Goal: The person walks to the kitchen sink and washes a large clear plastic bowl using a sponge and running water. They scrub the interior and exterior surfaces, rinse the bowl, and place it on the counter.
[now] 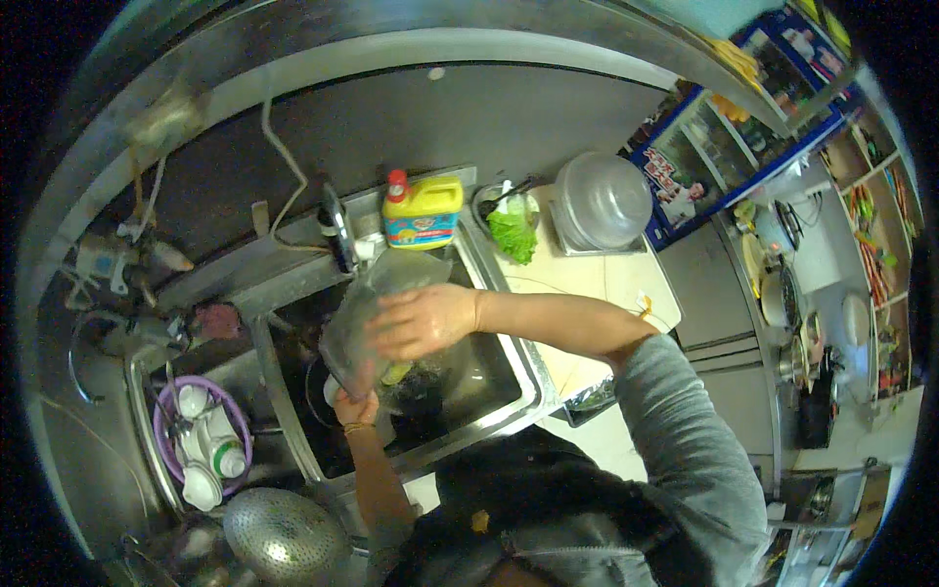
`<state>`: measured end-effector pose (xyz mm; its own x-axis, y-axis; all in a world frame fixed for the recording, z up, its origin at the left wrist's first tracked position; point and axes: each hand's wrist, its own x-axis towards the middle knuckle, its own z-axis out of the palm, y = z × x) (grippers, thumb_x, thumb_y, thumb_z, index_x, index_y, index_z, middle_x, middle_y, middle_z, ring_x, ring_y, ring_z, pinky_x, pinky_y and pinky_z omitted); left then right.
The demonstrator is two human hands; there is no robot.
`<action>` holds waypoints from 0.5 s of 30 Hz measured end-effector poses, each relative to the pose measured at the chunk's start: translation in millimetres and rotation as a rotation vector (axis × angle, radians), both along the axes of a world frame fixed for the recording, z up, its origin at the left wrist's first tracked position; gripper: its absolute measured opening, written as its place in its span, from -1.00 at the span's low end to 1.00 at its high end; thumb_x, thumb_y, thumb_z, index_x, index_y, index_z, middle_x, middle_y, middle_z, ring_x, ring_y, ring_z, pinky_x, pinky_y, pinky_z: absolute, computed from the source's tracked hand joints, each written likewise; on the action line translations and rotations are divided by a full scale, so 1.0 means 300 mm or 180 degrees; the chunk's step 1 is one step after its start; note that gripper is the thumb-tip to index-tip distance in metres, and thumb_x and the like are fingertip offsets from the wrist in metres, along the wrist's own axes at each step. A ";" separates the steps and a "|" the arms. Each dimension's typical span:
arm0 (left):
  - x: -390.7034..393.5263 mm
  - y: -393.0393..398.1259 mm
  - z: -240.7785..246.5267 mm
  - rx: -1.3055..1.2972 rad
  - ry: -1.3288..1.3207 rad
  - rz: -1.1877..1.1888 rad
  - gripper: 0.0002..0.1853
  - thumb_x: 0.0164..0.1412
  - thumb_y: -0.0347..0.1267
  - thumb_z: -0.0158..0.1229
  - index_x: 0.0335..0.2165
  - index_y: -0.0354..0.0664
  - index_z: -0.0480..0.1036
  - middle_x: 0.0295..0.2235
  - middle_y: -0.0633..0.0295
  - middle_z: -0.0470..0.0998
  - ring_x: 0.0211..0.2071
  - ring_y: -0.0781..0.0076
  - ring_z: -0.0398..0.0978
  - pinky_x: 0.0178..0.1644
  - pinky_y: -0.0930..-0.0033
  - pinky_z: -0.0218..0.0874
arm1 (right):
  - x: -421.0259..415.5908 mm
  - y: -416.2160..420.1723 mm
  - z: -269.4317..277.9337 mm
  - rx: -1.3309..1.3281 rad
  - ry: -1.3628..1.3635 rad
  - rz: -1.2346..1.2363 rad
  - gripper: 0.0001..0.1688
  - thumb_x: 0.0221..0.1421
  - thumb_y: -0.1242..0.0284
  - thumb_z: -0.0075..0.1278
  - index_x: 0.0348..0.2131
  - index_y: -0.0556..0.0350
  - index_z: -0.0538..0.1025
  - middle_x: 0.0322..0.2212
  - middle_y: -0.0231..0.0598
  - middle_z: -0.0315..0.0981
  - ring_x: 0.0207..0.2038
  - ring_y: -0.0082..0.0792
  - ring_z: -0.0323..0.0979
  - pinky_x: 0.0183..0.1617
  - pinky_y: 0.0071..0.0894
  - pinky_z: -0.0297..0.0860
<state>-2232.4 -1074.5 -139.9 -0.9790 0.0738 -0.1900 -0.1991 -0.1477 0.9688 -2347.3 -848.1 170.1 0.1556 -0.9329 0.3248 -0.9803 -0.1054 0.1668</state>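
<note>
Over a metal sink basin [469, 381] holding water, my left hand [357, 406] grips the lower edge of a greyish, see-through object [345, 315], perhaps a plastic bag or thin container. My right hand [422, 323] lies flat across it with blurred fingers; whether it grips or only touches, I cannot tell. A small yellow-green piece [397, 373] shows in the basin below my right hand. White dishware partly shows behind my left hand.
Behind the basin stands a yellow detergent jug [423, 220] near a faucet [337, 227]. Lettuce [513, 235] and stacked clear bowls [605, 198] sit right. At left, a purple basket [160, 433] holds white dishes; a perforated metal strainer [286, 536] is nearer me.
</note>
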 end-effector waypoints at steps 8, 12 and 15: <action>-0.092 -0.087 -0.094 0.1036 -0.0762 0.0081 -0.60 0.28 -0.25 -0.23 0.01 -0.22 0.22 -0.06 0.16 0.37 -0.10 0.33 0.34 -0.03 0.32 0.20 | 0.034 0.284 -0.288 0.0641 -0.0324 -0.0074 -0.51 -0.01 0.40 -0.07 -0.02 -0.25 0.31 0.09 -0.24 0.11 0.05 -0.25 0.21 0.14 0.06 0.11; 0.090 -0.053 0.027 0.3380 -0.0493 0.1643 -0.59 0.27 -0.12 -0.20 -0.04 -0.13 0.24 -0.15 0.21 0.40 -0.24 0.37 0.39 -0.19 0.29 0.30 | 0.197 0.272 -0.379 -0.0223 -0.1789 -0.2073 -0.30 -0.01 0.17 -0.01 0.09 -0.02 0.18 0.07 0.03 0.04 0.10 -0.03 0.08 0.19 -0.01 -0.01; 0.136 0.013 0.103 0.3140 -0.0507 0.2242 -0.60 0.24 -0.02 -0.15 -0.17 -0.09 0.30 -0.31 0.29 0.40 -0.36 0.41 0.37 -0.32 0.34 0.29 | 0.187 0.204 -0.512 -0.1726 -0.3566 -0.4258 -0.13 0.07 0.01 -0.12 0.15 0.24 0.06 0.04 0.10 0.07 0.11 0.07 0.04 0.24 -0.14 -0.11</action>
